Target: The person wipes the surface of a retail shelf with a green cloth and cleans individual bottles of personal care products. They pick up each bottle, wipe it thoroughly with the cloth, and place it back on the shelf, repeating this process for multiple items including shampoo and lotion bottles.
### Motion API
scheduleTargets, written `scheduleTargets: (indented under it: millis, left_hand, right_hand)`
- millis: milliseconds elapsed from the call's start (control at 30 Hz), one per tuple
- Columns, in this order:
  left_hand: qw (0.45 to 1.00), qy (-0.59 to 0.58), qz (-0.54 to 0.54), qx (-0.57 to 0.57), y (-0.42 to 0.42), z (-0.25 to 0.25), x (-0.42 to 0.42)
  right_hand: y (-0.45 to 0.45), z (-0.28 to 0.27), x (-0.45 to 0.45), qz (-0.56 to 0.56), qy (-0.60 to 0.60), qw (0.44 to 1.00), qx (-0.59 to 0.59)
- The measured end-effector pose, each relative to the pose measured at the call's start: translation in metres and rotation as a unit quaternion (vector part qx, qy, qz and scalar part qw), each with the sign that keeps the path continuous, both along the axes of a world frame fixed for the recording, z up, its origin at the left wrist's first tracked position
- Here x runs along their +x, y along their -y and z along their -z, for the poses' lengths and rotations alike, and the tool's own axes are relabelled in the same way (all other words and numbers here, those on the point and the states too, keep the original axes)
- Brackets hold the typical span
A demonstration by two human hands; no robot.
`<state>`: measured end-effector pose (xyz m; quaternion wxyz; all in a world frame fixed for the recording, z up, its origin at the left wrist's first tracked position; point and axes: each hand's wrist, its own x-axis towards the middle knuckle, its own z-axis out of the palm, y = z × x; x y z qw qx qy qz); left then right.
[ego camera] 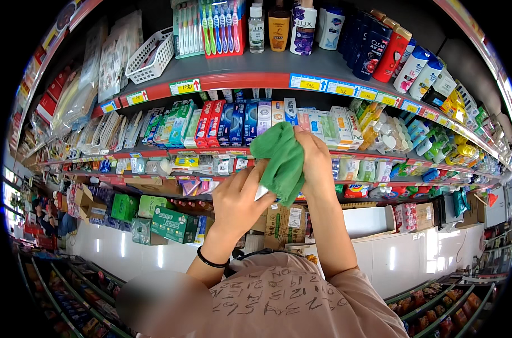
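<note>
A green cloth (279, 156) is bunched up in front of my chest, before the middle shelf. My right hand (317, 158) grips the cloth along its right side. My left hand (239, 196), with a black band at the wrist, holds a small white object (261, 192) under the cloth. Most of that object is hidden by the cloth and my fingers, so its kind cannot be told. Behind the hands, a row of toothpaste boxes (232, 122) stands on the middle shelf (154, 153).
The upper shelf (247, 69) carries toothbrush packs (222, 29), a white plastic basket (150, 57) and shampoo bottles (372, 50). Cartons (175, 224) and an open white box (367, 222) stand along the floor. Far left is another person (44, 217). More stocked shelves (70, 295) lie behind me.
</note>
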<state>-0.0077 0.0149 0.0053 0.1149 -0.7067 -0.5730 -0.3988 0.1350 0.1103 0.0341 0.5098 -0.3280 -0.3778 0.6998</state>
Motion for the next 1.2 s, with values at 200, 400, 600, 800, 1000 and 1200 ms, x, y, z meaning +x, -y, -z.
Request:
scheduleTargets:
  millis: [200, 400, 600, 800, 1000, 1200]
  left_hand:
    - [0.946, 0.288, 0.053, -0.139, 0.003, -0.007, 0.018]
    - [0.723, 0.557, 0.170, -0.373, 0.009, -0.039, 0.021]
    - [0.900, 0.342, 0.119, -0.242, 0.005, -0.019, 0.023]
    - [0.979, 0.034, -0.103, -0.173, -0.005, -0.005, 0.032]
    - [0.974, 0.142, 0.015, -0.176, 0.001, -0.012, 0.035]
    - [0.964, 0.206, -0.004, -0.167, -0.003, -0.009, 0.037]
  right_hand:
    - [-0.003, 0.001, -0.014, -0.051, -0.184, 0.981, 0.027]
    - [0.015, 0.017, -0.015, -0.093, -0.299, 0.949, 0.043]
    - [0.032, -0.009, -0.008, -0.015, -0.143, 0.983, 0.110]
    - [0.010, 0.011, -0.032, 0.118, 0.032, 0.986, 0.112]
    - [-0.004, 0.002, -0.019, 0.072, -0.076, 0.993, 0.051]
    - [-0.010, 0.005, -0.026, 0.021, -0.057, 0.995, 0.081]
